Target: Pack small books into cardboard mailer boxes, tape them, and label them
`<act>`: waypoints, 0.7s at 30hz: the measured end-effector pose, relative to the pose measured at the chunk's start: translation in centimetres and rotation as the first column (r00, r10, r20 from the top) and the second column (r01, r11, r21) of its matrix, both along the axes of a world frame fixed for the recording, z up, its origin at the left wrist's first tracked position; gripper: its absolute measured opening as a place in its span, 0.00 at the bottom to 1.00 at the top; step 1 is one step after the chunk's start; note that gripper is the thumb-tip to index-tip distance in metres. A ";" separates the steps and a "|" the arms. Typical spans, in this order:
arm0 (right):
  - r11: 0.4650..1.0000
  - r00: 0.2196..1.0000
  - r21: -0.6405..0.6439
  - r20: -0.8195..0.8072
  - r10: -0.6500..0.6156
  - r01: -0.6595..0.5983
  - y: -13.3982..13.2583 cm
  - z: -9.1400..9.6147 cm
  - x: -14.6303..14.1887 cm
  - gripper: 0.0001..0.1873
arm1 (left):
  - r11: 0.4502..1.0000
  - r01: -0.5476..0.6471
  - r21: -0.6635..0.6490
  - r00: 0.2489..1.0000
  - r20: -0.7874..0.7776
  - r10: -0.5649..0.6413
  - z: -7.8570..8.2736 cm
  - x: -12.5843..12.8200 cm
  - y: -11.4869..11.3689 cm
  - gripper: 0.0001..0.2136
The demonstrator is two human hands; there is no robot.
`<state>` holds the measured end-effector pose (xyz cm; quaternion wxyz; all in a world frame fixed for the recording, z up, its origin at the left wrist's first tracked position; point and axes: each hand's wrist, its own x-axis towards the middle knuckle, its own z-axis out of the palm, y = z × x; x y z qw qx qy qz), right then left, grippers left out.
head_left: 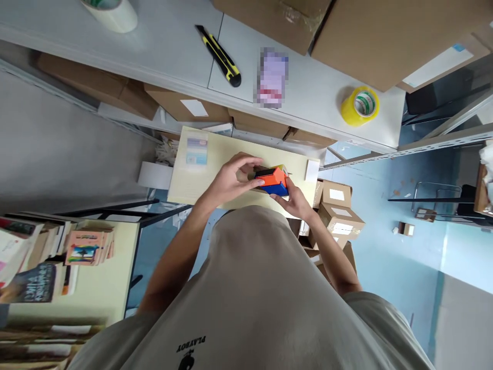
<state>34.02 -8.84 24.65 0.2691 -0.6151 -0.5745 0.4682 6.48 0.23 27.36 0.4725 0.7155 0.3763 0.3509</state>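
Left hand (pixel 231 181) half-curled, thumb against an orange, blue and black block-shaped item (pixel 274 178) and fingers arched at its far edge — how firmly they press is unclear — while the right hand (pixel 295 201) closes around the item's right end. Work appears to be in progress: the item is already in hand and not yet released, though the view does not show how much handling remains. It sits between the two hands, just right of the left palm and touching both thumbs, above a pale-yellow table (pixel 227 149); whether it rests there is hidden. A clear-wrapped pack (pixel 196 150) lies left on that table. On the grey worktop (pixel 162 46) beyond — a black-and-yellow utility knife (pixel 219 56) and, farther right, a yellow tape roll (pixel 349 110).
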 end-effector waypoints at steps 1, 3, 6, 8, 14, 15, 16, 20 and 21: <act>0.999 0.997 0.013 0.060 0.039 -0.040 -0.2 0.2 0.0 0.34 | 0.999 -0.012 0.050 1.000 -0.016 0.013 0.7 0.0 -0.3 0.24; 0.989 0.975 0.057 0.185 0.121 -0.133 -0.5 0.5 0.1 0.30 | 0.990 -0.031 0.135 0.998 -0.053 0.038 2.1 -0.2 -1.0 0.21; 0.966 0.946 0.182 0.300 0.125 -0.185 -0.9 1.2 0.0 0.25 | 0.975 -0.027 0.218 0.994 -0.099 0.050 3.8 -0.6 -1.9 0.19; 0.937 0.930 0.272 0.348 0.116 -0.219 -1.0 1.6 0.0 0.23 | 0.966 -0.017 0.258 0.992 -0.114 0.048 4.6 -1.0 -2.2 0.19; 0.850 0.883 0.390 0.439 0.165 -0.353 -1.2 3.0 0.4 0.21 | 0.956 0.054 0.289 0.984 -0.177 -0.002 6.5 -1.9 -2.7 0.21; 0.832 0.872 0.408 0.460 0.168 -0.375 -1.1 3.3 0.5 0.22 | 0.955 0.072 0.286 0.983 -0.185 -0.019 6.7 -2.0 -2.7 0.20; 0.812 0.861 0.429 0.481 0.164 -0.394 -1.1 3.5 0.6 0.22 | 0.955 0.090 0.284 0.981 -0.191 -0.035 6.8 -2.1 -2.8 0.20; 0.760 0.828 0.481 0.544 0.133 -0.438 -1.2 4.1 0.9 0.24 | 0.945 0.126 0.303 0.977 -0.203 -0.065 7.1 -2.4 -3.2 0.15; 0.760 0.824 0.477 0.550 0.135 -0.443 -1.2 4.1 1.0 0.25 | 0.942 0.125 0.310 0.977 -0.204 -0.063 7.2 -2.4 -3.3 0.15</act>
